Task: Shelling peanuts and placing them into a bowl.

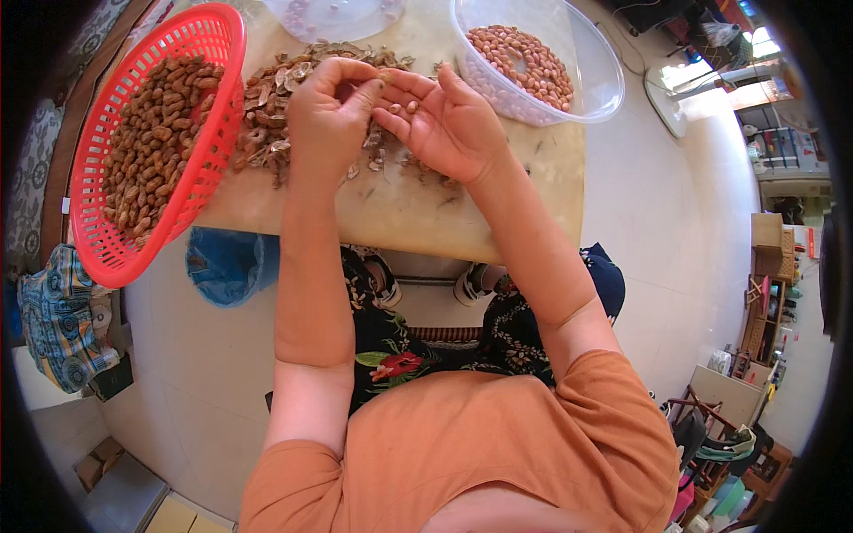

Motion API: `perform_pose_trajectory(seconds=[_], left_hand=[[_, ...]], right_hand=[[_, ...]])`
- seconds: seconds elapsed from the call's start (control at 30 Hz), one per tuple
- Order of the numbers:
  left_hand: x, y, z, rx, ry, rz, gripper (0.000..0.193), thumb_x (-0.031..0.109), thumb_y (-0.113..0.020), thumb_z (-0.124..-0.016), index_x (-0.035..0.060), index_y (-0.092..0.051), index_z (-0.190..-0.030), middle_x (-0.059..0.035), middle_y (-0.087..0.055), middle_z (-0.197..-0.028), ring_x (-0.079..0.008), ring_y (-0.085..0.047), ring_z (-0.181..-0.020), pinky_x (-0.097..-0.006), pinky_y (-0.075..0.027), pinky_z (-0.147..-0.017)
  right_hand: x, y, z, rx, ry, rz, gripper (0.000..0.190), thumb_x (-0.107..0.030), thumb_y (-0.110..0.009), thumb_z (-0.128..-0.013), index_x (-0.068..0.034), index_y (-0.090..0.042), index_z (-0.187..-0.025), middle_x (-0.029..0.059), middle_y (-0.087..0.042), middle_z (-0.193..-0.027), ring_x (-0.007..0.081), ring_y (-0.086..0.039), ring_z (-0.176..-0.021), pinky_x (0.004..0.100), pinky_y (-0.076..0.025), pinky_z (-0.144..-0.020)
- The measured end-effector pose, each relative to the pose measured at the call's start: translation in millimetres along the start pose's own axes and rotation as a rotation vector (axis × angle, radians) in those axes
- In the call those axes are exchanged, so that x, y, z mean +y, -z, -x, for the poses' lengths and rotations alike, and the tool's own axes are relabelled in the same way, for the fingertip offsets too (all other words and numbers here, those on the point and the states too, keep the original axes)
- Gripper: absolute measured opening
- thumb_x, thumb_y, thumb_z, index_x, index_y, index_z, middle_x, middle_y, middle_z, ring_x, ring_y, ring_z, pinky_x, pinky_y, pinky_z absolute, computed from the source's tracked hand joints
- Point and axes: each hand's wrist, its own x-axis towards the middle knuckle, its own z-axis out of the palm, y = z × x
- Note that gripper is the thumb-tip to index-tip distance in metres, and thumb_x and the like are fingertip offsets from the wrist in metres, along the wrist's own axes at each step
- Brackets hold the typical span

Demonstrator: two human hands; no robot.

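My right hand (446,130) is turned palm up over the table, with a few shelled peanut kernels (403,108) lying on its fingers. My left hand (336,100) meets its fingertips, thumb and forefinger pinched on something too small to make out. Beneath and behind both hands spreads a pile of broken peanut shells (266,100). To the left, a red plastic basket (230,86) holds unshelled peanuts (156,133). A clear plastic bowl (596,80) with reddish peanut kernels (526,63) stands right of my right hand.
Another clear plastic bowl (333,23) with some kernels is at the table's far edge. The pale table (413,233) ends just before my lap. Below its left side stands a blue bin (223,266). A white fan base (663,106) rests on the floor at right.
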Motion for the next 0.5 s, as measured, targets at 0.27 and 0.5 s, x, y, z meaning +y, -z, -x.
perform_pose_trajectory(seconds=[0.27,0.5], left_hand=[[9,18,-4,0.431,-0.281,-0.538,0.021,0.004,-0.064,-0.071,0.0033,-0.063,-0.092,-0.0057,-0.054,-0.079,-0.0139,-0.048,-0.059,-0.0265,-0.043,-0.06],[1,7,4,-0.006,-0.139,-0.273,0.013,0.005,-0.063,-0.074,0.0027,-0.064,-0.086,-0.0053,-0.06,-0.078,-0.011,-0.052,-0.061,-0.0241,-0.044,-0.059]], right_hand=[[-22,-19,13,-0.225,0.064,0.06,0.06,-0.04,-0.023,-0.094,0.012,-0.034,-0.122,0.0266,-0.04,-0.124,0.0319,-0.043,-0.112,0.0388,-0.035,-0.097],[-95,-44,26,0.163,0.59,0.469,0.037,-0.029,-0.038,-0.093,0.004,-0.051,-0.105,0.0163,-0.053,-0.107,0.0239,-0.051,-0.095,0.0348,-0.041,-0.083]])
